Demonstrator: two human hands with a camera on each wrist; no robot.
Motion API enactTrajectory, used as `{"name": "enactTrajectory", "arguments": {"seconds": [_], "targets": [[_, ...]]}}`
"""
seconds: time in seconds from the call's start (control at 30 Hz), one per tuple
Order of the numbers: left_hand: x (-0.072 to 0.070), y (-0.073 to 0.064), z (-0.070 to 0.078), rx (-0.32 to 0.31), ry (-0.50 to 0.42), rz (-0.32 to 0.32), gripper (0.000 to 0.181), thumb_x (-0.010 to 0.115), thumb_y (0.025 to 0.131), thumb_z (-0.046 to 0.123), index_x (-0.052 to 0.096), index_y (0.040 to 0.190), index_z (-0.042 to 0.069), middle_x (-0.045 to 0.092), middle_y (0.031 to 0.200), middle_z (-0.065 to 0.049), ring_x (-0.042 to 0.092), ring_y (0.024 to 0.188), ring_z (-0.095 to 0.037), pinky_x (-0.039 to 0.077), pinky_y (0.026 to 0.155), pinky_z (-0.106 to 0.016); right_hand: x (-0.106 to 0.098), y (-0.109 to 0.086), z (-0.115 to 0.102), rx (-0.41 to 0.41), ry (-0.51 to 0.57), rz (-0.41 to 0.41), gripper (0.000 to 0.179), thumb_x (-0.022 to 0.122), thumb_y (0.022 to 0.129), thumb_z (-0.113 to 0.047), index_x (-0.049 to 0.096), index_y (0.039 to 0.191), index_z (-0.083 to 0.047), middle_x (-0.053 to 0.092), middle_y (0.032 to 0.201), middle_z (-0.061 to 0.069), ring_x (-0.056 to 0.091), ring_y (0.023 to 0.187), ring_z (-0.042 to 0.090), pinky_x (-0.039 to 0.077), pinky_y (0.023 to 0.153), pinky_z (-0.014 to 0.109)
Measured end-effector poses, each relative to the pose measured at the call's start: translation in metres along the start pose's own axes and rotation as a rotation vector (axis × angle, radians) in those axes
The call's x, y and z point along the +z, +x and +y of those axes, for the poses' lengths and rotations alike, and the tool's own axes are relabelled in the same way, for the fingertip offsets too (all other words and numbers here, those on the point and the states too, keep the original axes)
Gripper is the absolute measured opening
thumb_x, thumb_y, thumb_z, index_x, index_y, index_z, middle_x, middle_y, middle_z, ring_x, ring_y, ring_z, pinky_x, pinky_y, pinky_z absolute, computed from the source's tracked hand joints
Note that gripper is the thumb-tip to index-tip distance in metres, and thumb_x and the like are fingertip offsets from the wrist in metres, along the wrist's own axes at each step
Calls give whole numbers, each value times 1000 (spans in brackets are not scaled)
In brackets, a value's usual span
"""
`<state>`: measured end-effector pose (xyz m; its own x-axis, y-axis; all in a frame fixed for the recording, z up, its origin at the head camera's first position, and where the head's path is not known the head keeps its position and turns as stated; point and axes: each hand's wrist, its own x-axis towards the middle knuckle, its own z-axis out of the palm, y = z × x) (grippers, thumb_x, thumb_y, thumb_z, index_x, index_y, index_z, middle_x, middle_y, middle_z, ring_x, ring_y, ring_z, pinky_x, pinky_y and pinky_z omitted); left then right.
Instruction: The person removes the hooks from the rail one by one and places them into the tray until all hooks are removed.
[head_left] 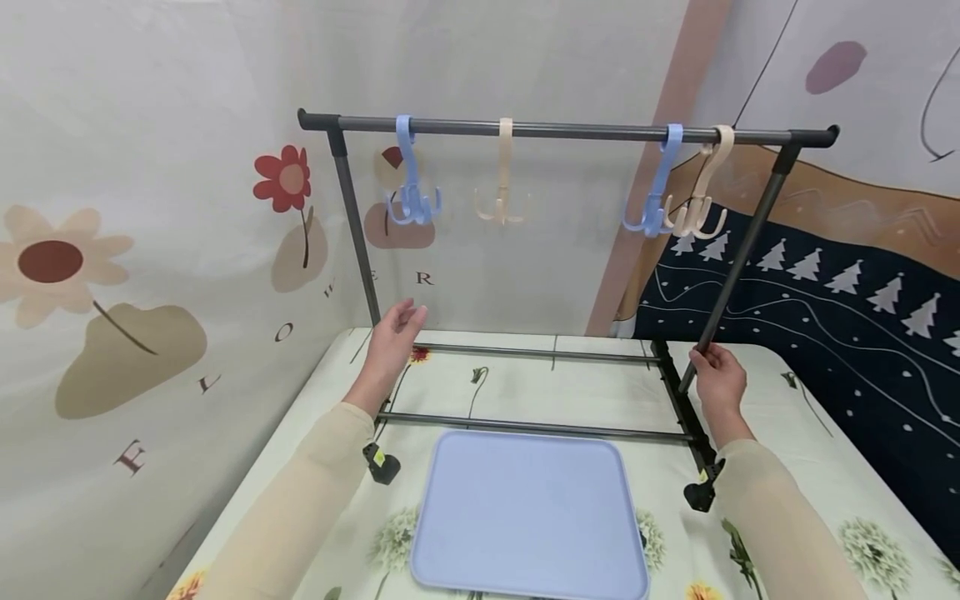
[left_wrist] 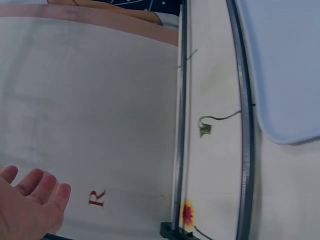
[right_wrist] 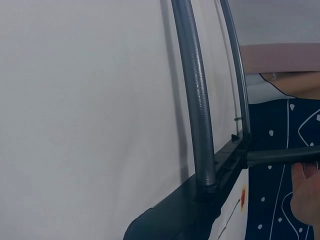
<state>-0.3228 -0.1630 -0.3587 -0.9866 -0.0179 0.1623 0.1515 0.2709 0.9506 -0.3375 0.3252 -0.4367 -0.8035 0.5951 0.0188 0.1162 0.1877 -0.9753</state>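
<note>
1. Two hands work at a grey metal garment rack point(head_left: 585, 132), which stands in front of them with its top rail point(head_left: 457, 127) above both
2. The right hand point(head_left: 722, 385) pinches the rack's right upright point(head_left: 737, 267) low down, close to where it meets the black foot bar point(head_left: 681, 408); a low grip like this should steady the joint better than it steadies the top
3. The left hand point(head_left: 388, 346) is loose and grasps nothing, its fingers slightly bent beside the left upright point(head_left: 352, 217); whether it brushes that upright cannot be told
4. The step in hand looks like steadying or adjusting the frame, so the left hand would do well to take the left upright at a matching height, letting both sides share any push or lift
5. Slow, even pressure seems wise: four clawed hooks, blue point(head_left: 407, 158) and cream point(head_left: 506, 167) above and between the hands, blue point(head_left: 666, 167) and cream point(head_left: 712, 171) nearer the right hand's side, merely hang on the rail and could slide if it tilts
6. The blue tray point(head_left: 525, 517) lies between the forearms, just on the near side of the front cross rail point(head_left: 525, 426), so the rack is best not dragged towards the person
</note>
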Motion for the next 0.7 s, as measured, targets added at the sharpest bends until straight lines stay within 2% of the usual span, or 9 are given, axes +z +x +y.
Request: {"name": "enactTrajectory", "arguments": {"seconds": [0.27, 0.43, 0.7], "targets": [[-12, 12, 26, 64, -59, 9, 70, 50, 100, 52, 28, 156, 14, 37, 155, -10, 35, 141, -26, 30, 114, -43, 1, -4, -1, 7, 18, 1, 43, 59, 101, -20, 52, 141, -6, 58, 138, 9, 57, 118, 16, 43, 104, 35], [-19, 18, 46, 110, -121, 27, 65, 52, 102, 44, 30, 154, 13, 39, 154, -10, 39, 138, -25, 34, 111, -41, 0, -5, 0, -6, -22, -10, 44, 59, 101, -20, 51, 141, -5, 57, 139, 12, 55, 123, 20, 44, 104, 36], [-32, 26, 75, 171, -106, 91, 66, 54, 100, 49, 36, 151, 11, 45, 149, -8, 45, 132, -23, 38, 107, -40, -4, -3, 3, -44, -103, -16, 44, 60, 100, -24, 54, 139, -4, 59, 136, 14, 58, 114, 16, 46, 101, 37]]}}
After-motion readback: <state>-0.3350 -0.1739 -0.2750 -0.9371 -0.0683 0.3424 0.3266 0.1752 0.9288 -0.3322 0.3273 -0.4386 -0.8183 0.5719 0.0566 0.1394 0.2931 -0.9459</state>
